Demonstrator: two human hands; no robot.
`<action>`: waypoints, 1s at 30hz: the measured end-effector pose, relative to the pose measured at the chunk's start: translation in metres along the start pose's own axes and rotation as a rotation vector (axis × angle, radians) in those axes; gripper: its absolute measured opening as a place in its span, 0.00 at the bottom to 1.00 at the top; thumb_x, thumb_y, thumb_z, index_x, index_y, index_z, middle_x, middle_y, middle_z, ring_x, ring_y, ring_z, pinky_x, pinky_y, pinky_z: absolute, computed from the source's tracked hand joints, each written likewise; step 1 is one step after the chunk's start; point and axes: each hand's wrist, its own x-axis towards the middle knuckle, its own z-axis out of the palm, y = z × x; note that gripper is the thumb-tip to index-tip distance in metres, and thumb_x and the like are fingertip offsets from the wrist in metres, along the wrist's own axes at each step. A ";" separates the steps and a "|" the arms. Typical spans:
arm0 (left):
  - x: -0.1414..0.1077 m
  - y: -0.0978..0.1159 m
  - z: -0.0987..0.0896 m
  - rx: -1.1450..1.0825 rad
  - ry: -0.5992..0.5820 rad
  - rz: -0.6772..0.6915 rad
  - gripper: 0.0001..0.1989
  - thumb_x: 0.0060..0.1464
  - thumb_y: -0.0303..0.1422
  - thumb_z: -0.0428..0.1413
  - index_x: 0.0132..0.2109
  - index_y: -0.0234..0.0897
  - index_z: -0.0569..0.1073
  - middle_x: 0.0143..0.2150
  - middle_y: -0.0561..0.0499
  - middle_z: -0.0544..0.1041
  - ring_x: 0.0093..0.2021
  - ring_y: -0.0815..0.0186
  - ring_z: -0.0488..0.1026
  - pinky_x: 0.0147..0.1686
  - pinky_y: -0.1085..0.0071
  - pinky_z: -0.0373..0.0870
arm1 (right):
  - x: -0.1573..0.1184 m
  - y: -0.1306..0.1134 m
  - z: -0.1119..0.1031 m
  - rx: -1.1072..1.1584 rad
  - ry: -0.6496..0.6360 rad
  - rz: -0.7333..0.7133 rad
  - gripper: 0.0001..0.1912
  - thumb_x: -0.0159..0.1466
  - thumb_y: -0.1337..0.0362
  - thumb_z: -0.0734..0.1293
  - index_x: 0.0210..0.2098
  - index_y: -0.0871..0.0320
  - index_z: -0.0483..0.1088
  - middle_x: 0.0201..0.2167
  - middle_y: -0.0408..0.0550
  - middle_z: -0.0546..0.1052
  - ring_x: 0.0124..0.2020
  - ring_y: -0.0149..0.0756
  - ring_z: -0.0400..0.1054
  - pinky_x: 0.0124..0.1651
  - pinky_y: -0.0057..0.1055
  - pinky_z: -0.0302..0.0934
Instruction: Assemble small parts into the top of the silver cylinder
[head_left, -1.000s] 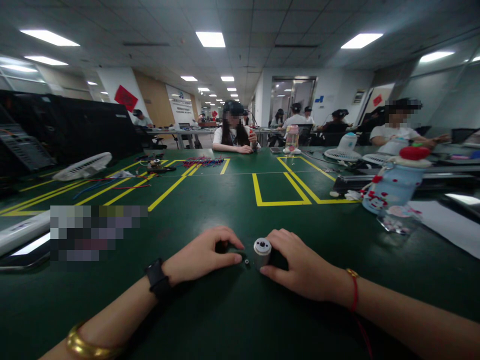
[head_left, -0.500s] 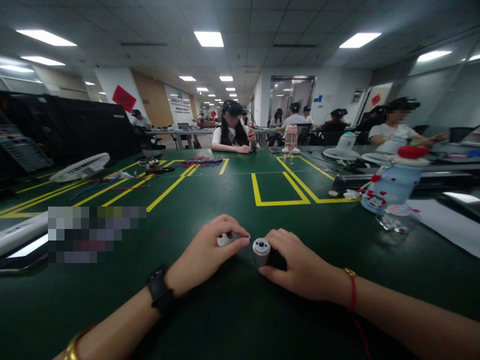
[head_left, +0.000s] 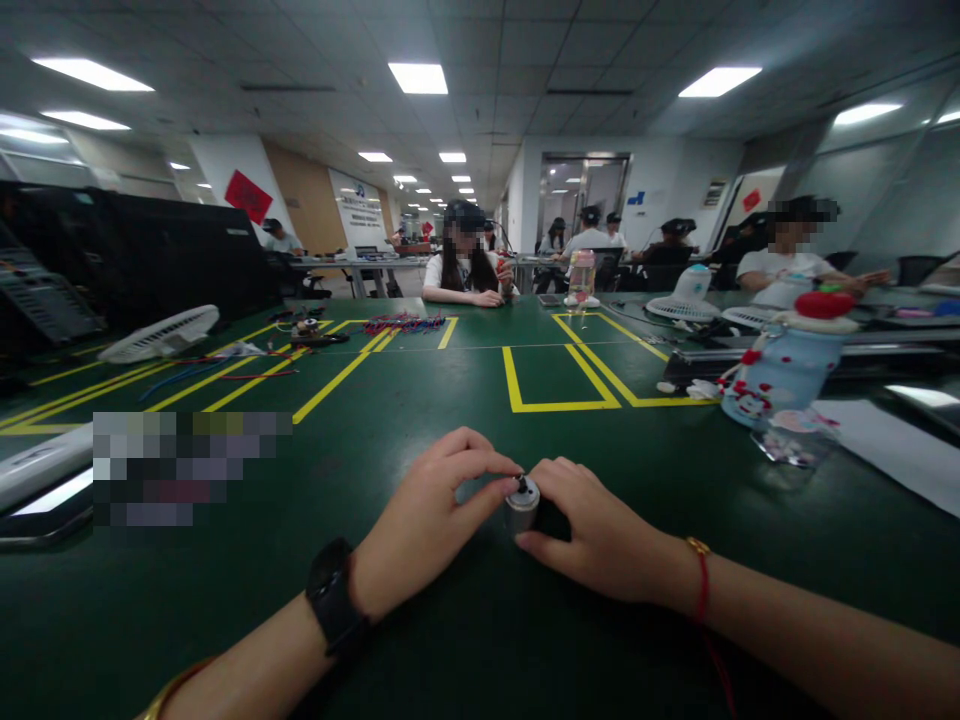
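Clearly, the smooth metal cylinder (head_left: 522,512) stands upright on the dark green tabletop (head_left: 420,645), its round, pale end face turned up and marked by small dark holes. The right hand (head_left: 596,525) is partly curled around its side, thumb and fingers gripping the curved wall. Over the rim, the left hand (head_left: 427,510) has thumb and index finger drawn nearly together in a pinch, with a tiny piece (head_left: 518,480) between the tips, too hidden to tell its shape. Flat yellow tape strips (head_left: 568,408) form angular outlines beyond; rightward stands a rounded, pale blue bottle (head_left: 787,370) with a red top.
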 end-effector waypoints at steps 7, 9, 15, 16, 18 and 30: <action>0.000 0.001 0.001 0.057 -0.009 0.030 0.10 0.60 0.31 0.52 0.46 0.45 0.75 0.41 0.51 0.70 0.41 0.65 0.68 0.41 0.68 0.66 | 0.000 0.001 0.002 0.001 0.002 -0.006 0.12 0.58 0.61 0.68 0.40 0.56 0.65 0.38 0.47 0.69 0.38 0.40 0.60 0.43 0.38 0.55; -0.001 0.002 0.000 0.068 -0.006 0.035 0.11 0.60 0.31 0.51 0.47 0.44 0.75 0.41 0.51 0.70 0.41 0.65 0.68 0.41 0.67 0.66 | 0.000 0.001 0.001 0.005 -0.001 -0.007 0.12 0.58 0.61 0.68 0.40 0.56 0.65 0.38 0.47 0.69 0.38 0.40 0.60 0.43 0.38 0.55; -0.002 0.002 -0.001 0.068 -0.004 0.037 0.11 0.60 0.30 0.50 0.47 0.43 0.75 0.41 0.49 0.71 0.41 0.64 0.68 0.41 0.67 0.67 | 0.000 0.000 0.000 0.001 0.002 0.002 0.13 0.58 0.61 0.69 0.41 0.56 0.65 0.38 0.48 0.70 0.39 0.41 0.60 0.44 0.39 0.55; -0.001 0.001 0.000 0.066 0.001 0.040 0.11 0.60 0.29 0.51 0.46 0.43 0.75 0.41 0.49 0.71 0.41 0.64 0.68 0.41 0.67 0.66 | 0.000 0.000 0.000 -0.001 0.001 0.000 0.13 0.58 0.61 0.69 0.41 0.57 0.65 0.38 0.47 0.70 0.39 0.41 0.60 0.44 0.39 0.55; 0.000 0.001 0.001 0.062 0.015 0.042 0.10 0.59 0.29 0.52 0.46 0.43 0.75 0.41 0.50 0.70 0.41 0.64 0.68 0.41 0.68 0.66 | 0.000 0.000 0.000 -0.003 -0.003 -0.006 0.12 0.59 0.61 0.68 0.40 0.57 0.65 0.38 0.47 0.70 0.39 0.41 0.60 0.44 0.39 0.55; 0.000 0.007 0.002 0.036 0.023 0.035 0.08 0.57 0.28 0.53 0.40 0.40 0.76 0.39 0.51 0.70 0.40 0.66 0.68 0.41 0.69 0.65 | 0.001 0.000 0.002 -0.012 -0.006 -0.004 0.12 0.59 0.61 0.68 0.40 0.56 0.65 0.38 0.46 0.69 0.38 0.40 0.60 0.43 0.38 0.55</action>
